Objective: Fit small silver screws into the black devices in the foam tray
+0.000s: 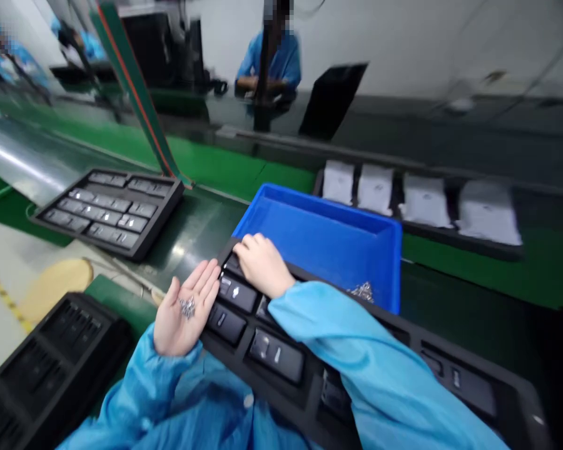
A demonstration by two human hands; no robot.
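At the near edge of the blue bin [319, 194], on the counter [281, 178], my hands work over a black tray [237, 369] of dark moulded parts. The greatest risk lies in my left grip [181, 325]: it is open flat, palm up, with a small tangle of silver pieces [186, 306] lying loose on it. Any tilt of the palm or a sudden jolt could tip them off, down among the tray's compartments or onto the counter. My right sleeve [356, 350] is another hazard, lying across the tray and reaching toward a silver heap [363, 292] in the bin's near corner; a careless sweep could snag those pieces or disturb the parts beneath it. The tray's far end sits hard against the bin, though I cannot tell whether it rests on the rim, so a knock could shift both. My right grip [263, 265] lies palm down on the tray's far end, fingers lightly curled and touching it. I cannot tell whether they have hold of anything underneath. Another tray [141, 253] lies off to the left, and white bags [425, 201] lie to the right.
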